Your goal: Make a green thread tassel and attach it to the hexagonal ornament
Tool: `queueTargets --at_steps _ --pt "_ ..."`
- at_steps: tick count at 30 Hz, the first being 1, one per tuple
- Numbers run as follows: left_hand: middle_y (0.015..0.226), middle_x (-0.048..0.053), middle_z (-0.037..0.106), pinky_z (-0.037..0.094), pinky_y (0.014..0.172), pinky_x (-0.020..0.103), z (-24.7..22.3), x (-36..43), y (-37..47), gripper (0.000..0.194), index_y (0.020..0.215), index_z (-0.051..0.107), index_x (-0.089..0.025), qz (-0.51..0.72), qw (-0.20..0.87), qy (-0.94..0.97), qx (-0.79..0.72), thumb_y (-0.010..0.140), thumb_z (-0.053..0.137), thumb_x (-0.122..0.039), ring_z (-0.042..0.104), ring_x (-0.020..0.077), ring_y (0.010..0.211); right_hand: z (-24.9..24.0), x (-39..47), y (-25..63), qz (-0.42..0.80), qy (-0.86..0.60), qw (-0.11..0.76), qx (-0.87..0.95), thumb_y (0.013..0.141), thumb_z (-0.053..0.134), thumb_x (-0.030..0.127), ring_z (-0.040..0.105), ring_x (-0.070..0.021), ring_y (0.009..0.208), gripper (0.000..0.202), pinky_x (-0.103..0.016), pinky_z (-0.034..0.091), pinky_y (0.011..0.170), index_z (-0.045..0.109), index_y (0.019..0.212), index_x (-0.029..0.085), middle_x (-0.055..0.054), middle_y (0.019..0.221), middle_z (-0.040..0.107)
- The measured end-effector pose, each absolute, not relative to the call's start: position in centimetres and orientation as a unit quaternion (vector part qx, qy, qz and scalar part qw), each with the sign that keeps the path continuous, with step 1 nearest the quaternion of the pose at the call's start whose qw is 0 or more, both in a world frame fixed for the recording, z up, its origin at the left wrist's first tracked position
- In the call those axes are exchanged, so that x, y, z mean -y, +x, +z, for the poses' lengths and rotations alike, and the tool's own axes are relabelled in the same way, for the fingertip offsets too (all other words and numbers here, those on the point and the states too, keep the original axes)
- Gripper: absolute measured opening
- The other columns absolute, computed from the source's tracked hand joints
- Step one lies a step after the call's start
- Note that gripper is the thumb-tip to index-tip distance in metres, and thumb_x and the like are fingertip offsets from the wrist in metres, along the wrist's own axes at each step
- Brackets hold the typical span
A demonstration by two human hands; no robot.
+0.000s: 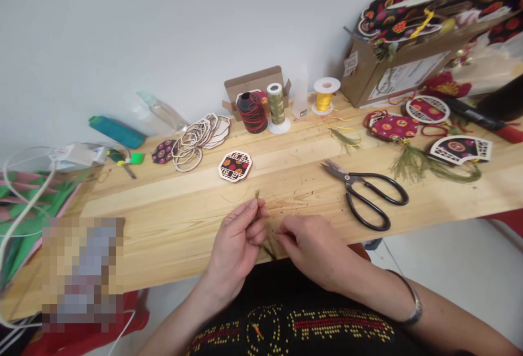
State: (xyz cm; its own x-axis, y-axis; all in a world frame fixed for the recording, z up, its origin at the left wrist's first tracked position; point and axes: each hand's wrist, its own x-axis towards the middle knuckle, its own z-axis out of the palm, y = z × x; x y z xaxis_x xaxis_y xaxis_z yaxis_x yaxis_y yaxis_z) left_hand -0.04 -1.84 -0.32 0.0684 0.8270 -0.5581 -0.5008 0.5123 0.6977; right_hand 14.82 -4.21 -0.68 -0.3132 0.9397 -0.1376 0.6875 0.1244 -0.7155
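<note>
Near the table's front edge my left hand (241, 236) pinches a small bundle of olive-green thread (257, 194), its tip poking up above the thumb and its strands hanging below. Just to the right, my right hand (306, 241) is closed, thumb and forefinger pressed together beside the strands; what they hold is too fine to make out. An octagonal patterned ornament (235, 167) lies flat beyond my hands. Black-handled scissors (362, 189) rest on the table to the right, blades slightly apart.
Along the wall stand a green thread spool (276, 106), a red cord spool (252, 113) and a yellow spool (324, 97). Wooden frames (198, 138) are piled at left. Tasselled ornaments (394, 127) and a full cardboard box (368, 70) are at right.
</note>
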Motion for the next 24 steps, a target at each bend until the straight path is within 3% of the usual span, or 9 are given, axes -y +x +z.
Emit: queueTargets --at_steps 24 --pt "0.063 -0.002 0.051 0.023 0.038 0.013 -0.12 1.52 -0.01 0.008 0.076 0.065 -0.009 0.479 0.699 0.161 -0.506 0.073 0.068 -0.016 0.027 0.0006 0.043 -0.13 4.39 15.1 0.304 -0.532 0.108 0.783 0.079 0.054 0.016 0.046 -0.0114 0.045 0.021 -0.026 0.025 0.046 0.063 0.059 0.018 -0.002 0.055 0.063"
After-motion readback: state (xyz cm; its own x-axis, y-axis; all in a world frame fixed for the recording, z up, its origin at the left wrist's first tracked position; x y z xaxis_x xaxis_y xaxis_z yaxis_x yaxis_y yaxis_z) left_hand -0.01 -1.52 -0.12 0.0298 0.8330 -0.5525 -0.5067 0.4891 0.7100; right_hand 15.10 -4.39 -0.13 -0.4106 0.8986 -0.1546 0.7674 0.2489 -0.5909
